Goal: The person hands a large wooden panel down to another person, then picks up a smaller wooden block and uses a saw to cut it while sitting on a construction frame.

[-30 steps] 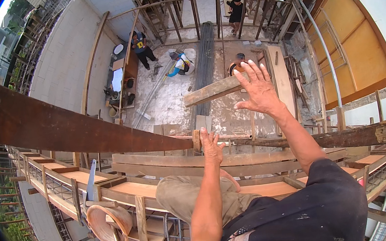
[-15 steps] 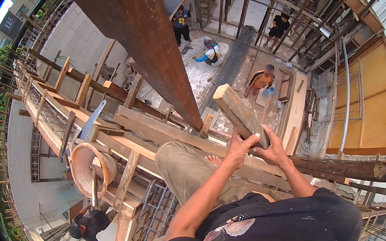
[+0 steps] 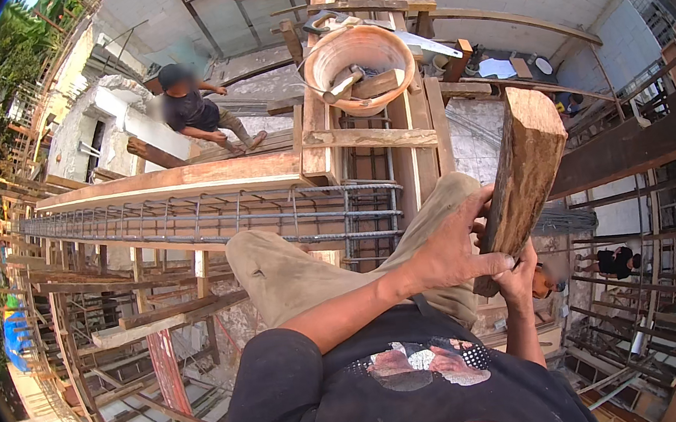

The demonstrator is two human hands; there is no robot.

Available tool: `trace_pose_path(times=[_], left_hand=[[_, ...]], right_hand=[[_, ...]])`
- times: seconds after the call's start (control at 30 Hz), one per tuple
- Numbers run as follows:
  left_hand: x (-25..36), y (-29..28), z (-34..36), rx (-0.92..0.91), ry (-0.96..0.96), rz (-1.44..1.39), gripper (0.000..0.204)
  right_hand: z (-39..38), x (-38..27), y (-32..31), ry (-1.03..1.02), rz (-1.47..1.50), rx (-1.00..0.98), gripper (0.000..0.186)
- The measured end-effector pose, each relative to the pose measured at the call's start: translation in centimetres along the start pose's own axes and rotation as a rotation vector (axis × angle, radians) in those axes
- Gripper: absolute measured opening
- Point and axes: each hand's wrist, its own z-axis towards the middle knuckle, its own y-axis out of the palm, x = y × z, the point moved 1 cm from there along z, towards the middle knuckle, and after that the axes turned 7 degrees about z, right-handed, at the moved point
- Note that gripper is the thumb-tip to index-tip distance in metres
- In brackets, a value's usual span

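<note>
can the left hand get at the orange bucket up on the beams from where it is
Probably not as things stand. The left hand is closed on the wood block with the right hand, and the bucket sits well ahead past the knee.

We grip a short block of timber [image 3: 520, 172], its wood rough-sawn, matt and brown, with a paler cut end. Our trousers [image 3: 303, 272] are dull khaki cloth, our shirt [image 3: 313, 404] matt black cloth. Ahead, the bucket [image 3: 358, 57] looks like smooth orange plastic. The formwork planks [image 3: 170, 183] are weathered wood; the rebar cage [image 3: 209, 216] is dark, ribbed metal.
</note>
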Motion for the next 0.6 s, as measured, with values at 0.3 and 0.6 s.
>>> trace_pose_path(times=[0.3,0.6], left_hand=[[2.6,-10.3,-8.4,0.774,0.108,0.227,0.071],[-0.9,-15.8,-10.8,1.099,0.226,0.812,0.093]], right_hand=[[8.5,3.3,17.2,-0.523,-0.416,-0.356,0.095],[10.3,-4.1,25.3,-0.322,-0.184,-0.546,0.142]])
